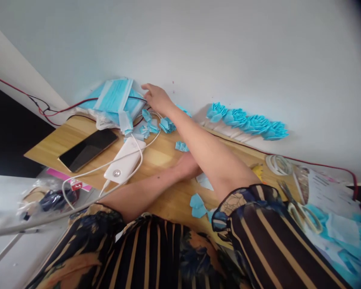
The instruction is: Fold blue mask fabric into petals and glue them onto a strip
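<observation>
My right hand (158,98) reaches across to the far left, close to the wall and beside a pile of blue face masks (116,94). Its index finger is stretched out, the other fingers partly bent, and nothing shows in its grasp. Beneath my right forearm lies my left hand (188,163), low over the wooden table (159,196); its fingers are hidden. Just beyond it sits a small folded blue piece (181,146). More folded blue pieces (150,125) lie below my right hand, along with a blue rosette (167,125).
A phone (88,149) and a white power bank (124,159) with a cable lie left. Blue fabric flowers (248,120) line the wall. Rightward are tape rolls (278,164), scissors (301,210) and blue scraps (345,237). A red-black wire (321,163) runs along the back.
</observation>
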{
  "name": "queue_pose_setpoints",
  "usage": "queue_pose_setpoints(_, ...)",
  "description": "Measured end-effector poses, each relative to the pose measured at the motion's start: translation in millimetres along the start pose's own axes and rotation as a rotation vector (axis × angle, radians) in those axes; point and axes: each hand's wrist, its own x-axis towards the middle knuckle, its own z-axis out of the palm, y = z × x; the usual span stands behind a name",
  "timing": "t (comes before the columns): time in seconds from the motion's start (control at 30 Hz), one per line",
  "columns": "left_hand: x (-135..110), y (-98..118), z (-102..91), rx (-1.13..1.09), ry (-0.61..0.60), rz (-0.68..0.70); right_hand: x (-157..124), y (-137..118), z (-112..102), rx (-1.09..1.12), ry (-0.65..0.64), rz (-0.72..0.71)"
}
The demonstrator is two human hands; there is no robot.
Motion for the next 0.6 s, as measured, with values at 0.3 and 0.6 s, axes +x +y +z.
queue_pose_setpoints(0.3, -4.1, -0.6, -2.8, -0.057, -0.051, -0.061, 10.6, 21.8, 25.0, -0.288, -0.151, 0.02)
queue_pose_setpoints(0.6, -0.8, 0.8, -1.8, 0.223, -0.074, 0.118, -17.2, 20.9, -15.3, 0.212, 0.048, -0.111)
